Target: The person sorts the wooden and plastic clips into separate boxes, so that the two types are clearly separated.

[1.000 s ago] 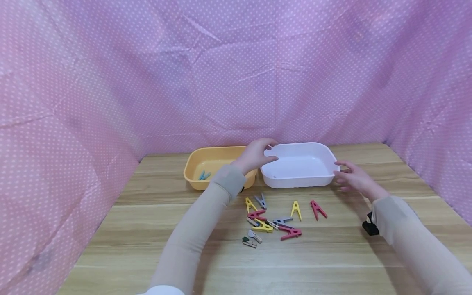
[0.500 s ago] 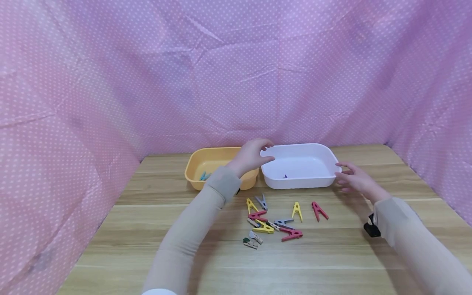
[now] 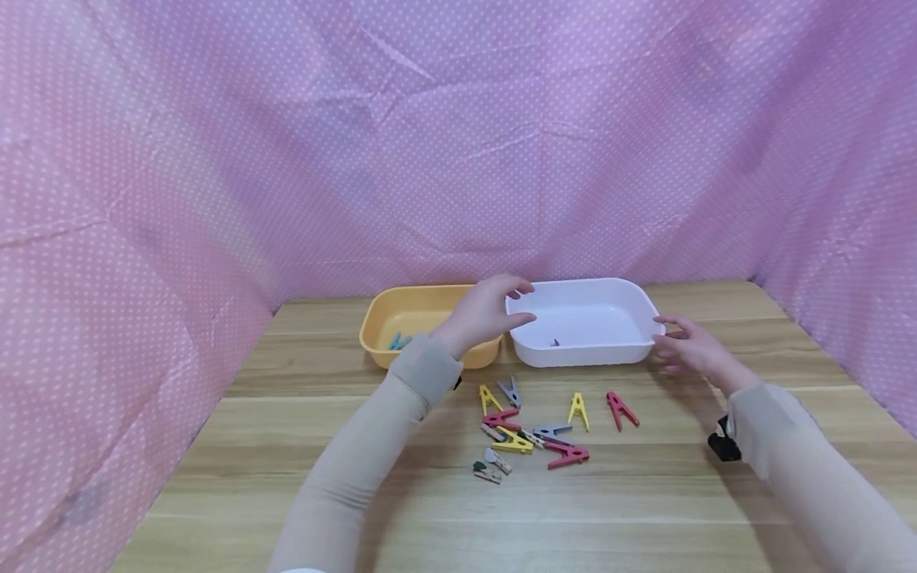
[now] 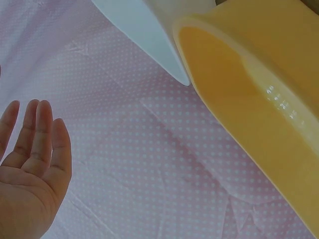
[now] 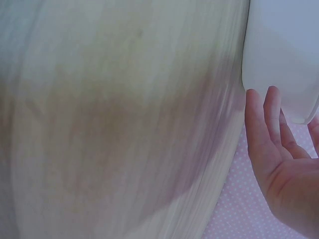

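My left hand (image 3: 481, 312) hovers over the right end of the yellow tray (image 3: 374, 358), thumb and fingers spread apart with nothing between them. In the left wrist view the same hand (image 4: 32, 174) shows a bare palm. At the right end of the white tray (image 3: 589, 355), my right hand (image 3: 691, 348) has its fingertips by the rim. The right wrist view shows that hand (image 5: 281, 154) with extended fingers close to the tray's wall; whether they touch is unclear. A light-blue clothespin (image 3: 396, 341) lies in the yellow tray, a tiny purple piece (image 3: 555, 343) in the white one.
In front of the trays, several clothespins lie on the wooden table (image 3: 286, 446): a yellow one (image 3: 578, 410), a red one (image 3: 621, 410), a grey one (image 3: 511, 391) and small wooden ones (image 3: 487, 473). A pink dotted cloth (image 3: 444, 159) hangs behind and at the sides.
A small purple piece now shows inside the white tray, unlike a second ago. My left hand has drifted slightly left. The right hand keeps its place by the rim.
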Demonstrator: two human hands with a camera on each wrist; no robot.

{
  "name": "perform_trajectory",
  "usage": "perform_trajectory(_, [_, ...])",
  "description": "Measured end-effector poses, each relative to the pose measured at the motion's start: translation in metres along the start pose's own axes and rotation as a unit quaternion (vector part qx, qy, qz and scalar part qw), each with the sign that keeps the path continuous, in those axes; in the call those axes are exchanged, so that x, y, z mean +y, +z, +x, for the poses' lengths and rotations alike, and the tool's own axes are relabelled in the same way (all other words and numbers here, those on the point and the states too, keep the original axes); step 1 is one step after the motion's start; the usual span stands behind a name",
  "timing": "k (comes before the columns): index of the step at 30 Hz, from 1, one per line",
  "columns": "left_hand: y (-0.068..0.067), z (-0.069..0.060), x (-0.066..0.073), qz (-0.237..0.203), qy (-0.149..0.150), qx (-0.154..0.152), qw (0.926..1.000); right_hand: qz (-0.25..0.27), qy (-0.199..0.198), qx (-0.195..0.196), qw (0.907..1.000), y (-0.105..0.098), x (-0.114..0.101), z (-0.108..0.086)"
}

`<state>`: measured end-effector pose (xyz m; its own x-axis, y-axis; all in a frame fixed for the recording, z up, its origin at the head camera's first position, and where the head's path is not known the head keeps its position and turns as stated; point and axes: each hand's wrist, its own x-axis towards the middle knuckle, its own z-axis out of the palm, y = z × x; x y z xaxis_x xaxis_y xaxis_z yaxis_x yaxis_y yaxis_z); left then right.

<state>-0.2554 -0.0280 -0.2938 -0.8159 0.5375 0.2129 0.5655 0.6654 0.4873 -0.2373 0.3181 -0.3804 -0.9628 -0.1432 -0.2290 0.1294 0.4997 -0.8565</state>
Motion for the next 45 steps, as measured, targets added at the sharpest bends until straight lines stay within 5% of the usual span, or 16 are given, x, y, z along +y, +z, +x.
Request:
perform_trajectory(25, [0.013, -0.035, -0.004, 0.004, 0.048, -0.005, 0.9988, 0.004, -0.005, 0.002, 1.0000, 0.002, 0.001, -0.003])
perform_trajectory(45, [0.025, -0.056, -0.025, -0.038, 0.037, -0.025, 0.9983, 0.003, -0.005, 0.003, 1.0000, 0.001, -0.002, -0.001])
